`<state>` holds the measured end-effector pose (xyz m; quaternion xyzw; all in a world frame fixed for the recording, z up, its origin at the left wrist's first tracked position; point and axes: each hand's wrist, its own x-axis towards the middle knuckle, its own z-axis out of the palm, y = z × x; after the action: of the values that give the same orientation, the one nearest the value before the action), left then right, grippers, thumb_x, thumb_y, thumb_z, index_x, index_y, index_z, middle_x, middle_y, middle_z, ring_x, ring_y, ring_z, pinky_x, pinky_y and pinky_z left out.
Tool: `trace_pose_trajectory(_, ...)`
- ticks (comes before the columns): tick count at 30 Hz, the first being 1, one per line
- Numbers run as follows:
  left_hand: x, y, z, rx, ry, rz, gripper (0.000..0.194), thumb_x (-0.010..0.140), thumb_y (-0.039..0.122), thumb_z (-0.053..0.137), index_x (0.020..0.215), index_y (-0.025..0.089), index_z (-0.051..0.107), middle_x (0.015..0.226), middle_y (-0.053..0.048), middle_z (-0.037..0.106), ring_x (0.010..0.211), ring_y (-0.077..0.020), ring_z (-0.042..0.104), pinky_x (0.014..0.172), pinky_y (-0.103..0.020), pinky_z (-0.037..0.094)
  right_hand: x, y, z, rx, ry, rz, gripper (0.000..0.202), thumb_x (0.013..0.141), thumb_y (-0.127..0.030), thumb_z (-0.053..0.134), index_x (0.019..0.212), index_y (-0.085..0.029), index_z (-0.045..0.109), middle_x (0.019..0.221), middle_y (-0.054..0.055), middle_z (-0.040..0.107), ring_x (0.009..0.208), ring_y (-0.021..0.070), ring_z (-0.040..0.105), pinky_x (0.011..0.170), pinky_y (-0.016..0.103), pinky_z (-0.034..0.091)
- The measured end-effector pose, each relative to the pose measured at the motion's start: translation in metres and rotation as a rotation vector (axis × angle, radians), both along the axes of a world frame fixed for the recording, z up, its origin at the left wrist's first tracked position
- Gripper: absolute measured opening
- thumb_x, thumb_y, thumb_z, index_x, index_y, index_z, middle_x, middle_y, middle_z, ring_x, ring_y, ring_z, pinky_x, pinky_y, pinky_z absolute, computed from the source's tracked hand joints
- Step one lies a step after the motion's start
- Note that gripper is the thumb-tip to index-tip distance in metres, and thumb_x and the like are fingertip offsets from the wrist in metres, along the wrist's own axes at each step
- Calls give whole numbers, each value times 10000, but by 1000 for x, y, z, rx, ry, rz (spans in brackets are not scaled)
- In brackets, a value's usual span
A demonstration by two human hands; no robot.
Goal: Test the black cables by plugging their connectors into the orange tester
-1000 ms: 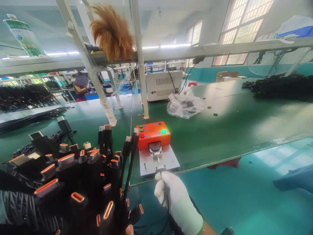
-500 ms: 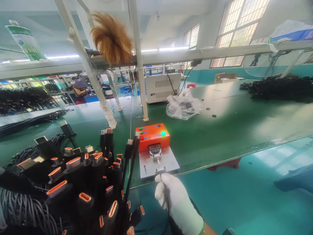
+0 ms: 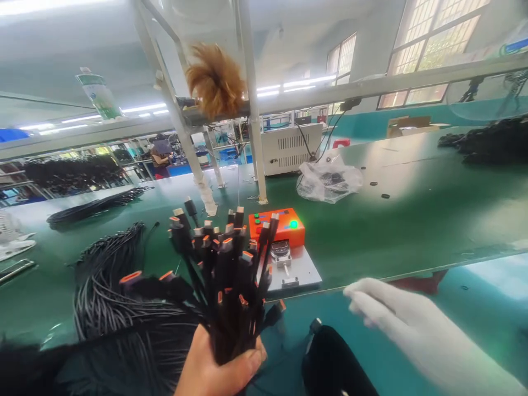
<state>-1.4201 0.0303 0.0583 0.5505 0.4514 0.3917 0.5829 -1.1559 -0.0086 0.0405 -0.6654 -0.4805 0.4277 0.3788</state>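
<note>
From here I see the bare left hand (image 3: 218, 377) squeezing a big bunch of black USB-C cables (image 3: 226, 264), plugs poking up. The bunch hides a bit of the orange box (image 3: 296, 235), whose green light (image 3: 293, 224) shines. The white-gloved right hand (image 3: 396, 313) is near the worktop (image 3: 412, 220) edge, fingers close together. I can't tell if it pinches anything.

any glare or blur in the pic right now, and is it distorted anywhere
Head view: pale glare on the green table at right, the big window partly washed out; head view: cable ends above the left hand fairly clear; head view: gloved right hand soft and stretched toward the lower corner, probably motion blur plus wide-angle distortion.
</note>
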Motion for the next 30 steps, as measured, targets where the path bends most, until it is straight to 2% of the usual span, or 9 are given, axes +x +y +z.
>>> trace_pose_trajectory(2, 5, 0, 5, -23, -38, 5, 154, 549, 233, 706, 685, 173, 664, 586, 12, 574, 536, -134, 448, 489, -235, 348, -30, 0, 24, 123, 72, 135, 197, 799, -406, 559, 833, -256, 683, 740, 48, 685, 716, 219, 625, 646, 294, 490)
trace_pose_trajectory(4, 10, 0, 9, -7, -27, 4, 196, 515, 179, 709, 708, 178, 674, 568, 35, 542, 517, -122, 427, 471, -222, 345, -68, 4, 33, 228, 256, 225, 159, 782, -297, 582, 898, -252, 681, 873, 40, 690, 840, 216, 624, 806, 310, 490)
trace_pose_trajectory(9, 21, 0, 17, 84, -77, 60, 277, 542, 218, 718, 816, 173, 708, 726, -26, 685, 717, -246, 614, 710, -325, 500, -120, 24, 5, 308, 454, 125, 85, 744, -258, 623, 800, -194, 636, 806, 38, 654, 773, 202, 617, 735, 314, 495)
trace_pose_trajectory(14, 22, -1, 16, 74, -63, 117, 256, 540, 195, 749, 793, 171, 718, 781, -48, 728, 775, -289, 646, 707, -346, 510, -127, 27, -19, 420, 504, 8, 115, 709, -294, 653, 711, -184, 618, 729, 19, 616, 703, 178, 559, 688, 301, 464)
trace_pose_trajectory(17, 14, 0, 11, 101, -32, 178, 197, 568, 270, 763, 727, 170, 703, 699, -32, 704, 688, -249, 632, 660, -315, 499, -128, 26, -19, 418, 586, -68, 197, 712, -342, 679, 640, -176, 599, 656, 7, 589, 652, 157, 525, 639, 275, 449)
trace_pose_trajectory(20, 5, 1, 6, 124, 14, 239, 177, 637, 330, 724, 689, 165, 687, 611, -14, 655, 608, -193, 580, 578, -261, 452, -126, 23, -18, 311, 744, -165, 215, 733, -383, 684, 728, -170, 657, 691, 18, 631, 661, 153, 553, 641, 262, 457)
trace_pose_trajectory(25, 4, -5, 2, 154, -38, 191, 137, 630, 298, 718, 660, 174, 668, 594, 11, 616, 578, -153, 531, 530, -232, 394, -122, 15, -19, 290, 1005, -184, 232, 711, -391, 707, 728, -162, 679, 756, 46, 665, 665, 164, 595, 617, 264, 471)
trace_pose_trajectory(27, 8, -9, 2, 134, -57, 190, 131, 622, 289, 723, 659, 177, 667, 598, 13, 614, 572, -148, 522, 524, -231, 389, -121, 11, -16, 256, 1006, -225, 232, 710, -393, 713, 727, -164, 685, 750, 49, 668, 687, 175, 610, 646, 275, 479)
trace_pose_trajectory(30, 14, -12, 3, 106, -48, 205, 212, 581, 269, 740, 776, 193, 707, 653, 10, 660, 637, -181, 570, 585, -247, 437, -121, 2, -8, 316, 804, -229, 203, 715, -381, 708, 748, -181, 698, 794, 53, 665, 761, 196, 611, 723, 299, 483)
